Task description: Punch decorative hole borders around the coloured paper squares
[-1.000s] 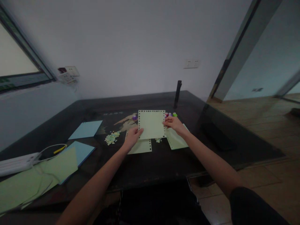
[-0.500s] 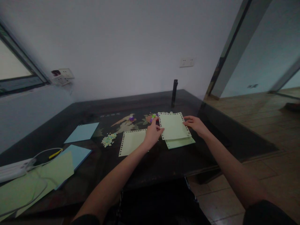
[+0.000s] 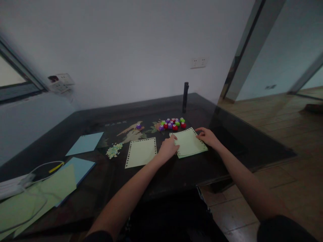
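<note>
A pale green sheet of paper with punched holes along its edges lies over another sheet, the two nearly lined up. My left hand grips its left edge with curled fingers. At the right edge, my right hand has thumb and fingers closed on the paper. Left of my left hand, a second hole-edged sheet lies flat on the table. A small heap of paper bits sits beside that sheet.
Several small red, purple and green eyed pieces cluster behind the papers; one purple piece sits apart. A black upright object stands at the back. Blue paper, green sheets and a white cable occupy the left side.
Both hands have lowered the held sheet onto the one beneath, bringing them closer into line. The coloured pieces behind it now show fully. The view has shifted slightly.
</note>
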`<state>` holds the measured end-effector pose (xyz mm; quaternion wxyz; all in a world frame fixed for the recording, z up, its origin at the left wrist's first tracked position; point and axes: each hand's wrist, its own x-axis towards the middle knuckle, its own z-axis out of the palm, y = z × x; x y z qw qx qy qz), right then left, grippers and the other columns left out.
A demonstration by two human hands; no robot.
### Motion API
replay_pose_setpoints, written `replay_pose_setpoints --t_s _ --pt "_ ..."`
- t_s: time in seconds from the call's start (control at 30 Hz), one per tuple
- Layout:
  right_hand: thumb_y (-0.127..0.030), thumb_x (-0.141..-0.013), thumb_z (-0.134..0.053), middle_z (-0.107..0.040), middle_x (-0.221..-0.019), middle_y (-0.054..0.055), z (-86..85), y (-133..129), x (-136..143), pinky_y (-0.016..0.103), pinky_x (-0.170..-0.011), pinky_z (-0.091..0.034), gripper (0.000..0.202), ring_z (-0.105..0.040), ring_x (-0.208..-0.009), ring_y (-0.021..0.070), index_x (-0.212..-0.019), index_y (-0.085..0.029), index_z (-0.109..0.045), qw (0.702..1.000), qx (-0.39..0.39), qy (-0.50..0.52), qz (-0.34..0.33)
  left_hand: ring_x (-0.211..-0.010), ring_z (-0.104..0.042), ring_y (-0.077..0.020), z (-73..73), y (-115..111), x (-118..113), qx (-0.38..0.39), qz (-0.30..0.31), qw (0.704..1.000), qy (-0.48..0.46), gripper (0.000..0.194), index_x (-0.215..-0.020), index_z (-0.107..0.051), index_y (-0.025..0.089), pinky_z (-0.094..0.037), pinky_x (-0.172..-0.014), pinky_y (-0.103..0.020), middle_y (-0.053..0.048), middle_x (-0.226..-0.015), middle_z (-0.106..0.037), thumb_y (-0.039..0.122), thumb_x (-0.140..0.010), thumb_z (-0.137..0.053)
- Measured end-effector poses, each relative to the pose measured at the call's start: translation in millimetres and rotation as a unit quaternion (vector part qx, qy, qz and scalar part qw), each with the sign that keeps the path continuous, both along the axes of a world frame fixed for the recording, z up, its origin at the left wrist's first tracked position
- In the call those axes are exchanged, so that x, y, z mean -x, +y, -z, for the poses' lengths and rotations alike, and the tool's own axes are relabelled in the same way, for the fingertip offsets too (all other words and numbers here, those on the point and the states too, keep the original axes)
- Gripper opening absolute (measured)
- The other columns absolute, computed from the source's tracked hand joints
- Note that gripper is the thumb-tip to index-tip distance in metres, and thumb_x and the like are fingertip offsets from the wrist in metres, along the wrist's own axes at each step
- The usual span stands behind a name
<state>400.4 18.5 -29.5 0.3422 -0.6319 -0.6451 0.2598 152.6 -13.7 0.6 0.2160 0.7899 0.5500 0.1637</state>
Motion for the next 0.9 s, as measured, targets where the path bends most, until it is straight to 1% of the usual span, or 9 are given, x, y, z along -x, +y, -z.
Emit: replay_pose_setpoints --t_s 0.13,0.3,0.4,0.5,0.57,0.67,0.73,0.8,0.9 --pt "-0.017 -0.069 -0.062 -0.058 -0.06 -0.002 -0.6 -1 1 0.023 -0.055 -0.04 0.031 -0.054 -0.056 0.0128 -0.101 -0.014 -0.061 0.999 -0.009 -0.043 0.008 -0.076 -0.066 -0.0208 1.7 0 0 -0.007 0.009 1.0 0.029 0.036 -0.112 -0.049 0.019 -0.046 -0.074 -0.029 -0.007 -0.083 -0.068 0.026 -0.077 -0.057" --pt "-0.017 -0.07 -0.061 -0.059 -0.064 -0.002 -1.0 -3 5 0.023 -0.055 -0.038 0.03 -0.054 -0.058 0.0129 -0.1 -0.016 -0.061 0.995 -0.015 -0.097 0.018 -0.086 -0.065 -0.0263 1.6 -3 -1 -0.041 0.017 0.995 0.084 0.037 -0.113 -0.048 0.019 -0.047 -0.075 -0.034 -0.011 -0.092 -0.067 0.029 -0.078 -0.056" --pt "-0.021 -0.071 -0.06 -0.057 -0.066 -0.002 -1.9 -5 5 0.024 -0.057 -0.038 0.029 -0.053 -0.06 0.0132 -0.1 -0.018 -0.062 0.99 -0.048 -0.129 0.026 -0.086 -0.064 -0.0278 -5.5 -8 -1 -0.057 0.012 0.994 0.097 0.035 -0.113 -0.049 0.02 -0.046 -0.074 -0.035 -0.01 -0.088 -0.067 0.03 -0.08 -0.054" --pt "-0.025 -0.072 -0.06 -0.056 -0.067 -0.001 -8.7 -9 5 0.026 -0.058 -0.038 0.026 -0.051 -0.061 0.0141 -0.097 -0.018 -0.063 0.986 -0.089 -0.134 0.049 -0.078 -0.064 -0.0246 -18.0 -9 13 -0.072 0.017 0.996 0.058 0.028 -0.108 -0.053 0.021 -0.045 -0.069 -0.032 -0.007 -0.081 -0.068 0.033 -0.083 -0.05" --pt "-0.027 -0.073 -0.059 -0.056 -0.069 0.001 -17.7 -11 9 0.027 -0.059 -0.039 0.024 -0.051 -0.061 0.0146 -0.095 -0.018 -0.064 0.986 -0.111 -0.115 0.053 -0.072 -0.063 -0.0208 -24.3 -5 37 -0.081 0.024 0.996 0.023 0.022 -0.102 -0.056 0.022 -0.044 -0.064 -0.028 -0.005 -0.078 -0.067 0.033 -0.085 -0.047" --pt "-0.026 -0.075 -0.059 -0.06 -0.072 0.003 -35.0 -16 27 0.028 -0.063 -0.041 0.018 -0.052 -0.064 0.0153 -0.09 -0.018 -0.065 0.988 -0.131 -0.083 0.016 -0.071 -0.061 -0.0185 -23.2 11 91 -0.107 0.011 0.994 0.0 0.019 -0.095 -0.059 0.021 -0.043 -0.065 -0.028 -0.004 -0.077 -0.066 0.031 -0.084 -0.047" --pt "-0.025 -0.075 -0.059 -0.063 -0.077 0.003 -45.0 -18 49 0.028 -0.067 -0.043 0.015 -0.055 -0.07 0.016 -0.088 -0.019 -0.065 0.988 -0.129 -0.074 -0.046 -0.074 -0.06 -0.0192 -15.7 25 132 -0.12 -0.03 0.992 0.01 0.019 -0.09 -0.061 0.019 -0.044 -0.069 -0.029 -0.005 -0.08 -0.065 0.029 -0.083 -0.047" --pt "-0.024 -0.076 -0.06 -0.065 -0.083 0.004 -51.3 -17 80 0.028 -0.069 -0.044 0.015 -0.057 -0.074 0.0161 -0.089 -0.018 -0.065 0.982 -0.107 -0.068 -0.138 -0.078 -0.059 -0.0212 -6.3 38 167 -0.109 -0.07 0.991 0.043 0.019 -0.088 -0.062 0.017 -0.044 -0.072 -0.032 -0.008 -0.084 -0.065 0.028 -0.08 -0.048" --pt "-0.02 -0.075 -0.063 -0.066 -0.092 0.007 -52.2 -6 132 0.029 -0.073 -0.044 0.018 -0.06 -0.081 0.0174 -0.093 -0.016 -0.065 0.961 -0.093 -0.093 -0.245 -0.091 -0.057 -0.0246 5.4 50 197 -0.099 -0.063 0.991 0.063 0.021 -0.09 -0.063 0.017 -0.042 -0.084 -0.037 -0.011 -0.094 -0.063 0.028 -0.076 -0.054"
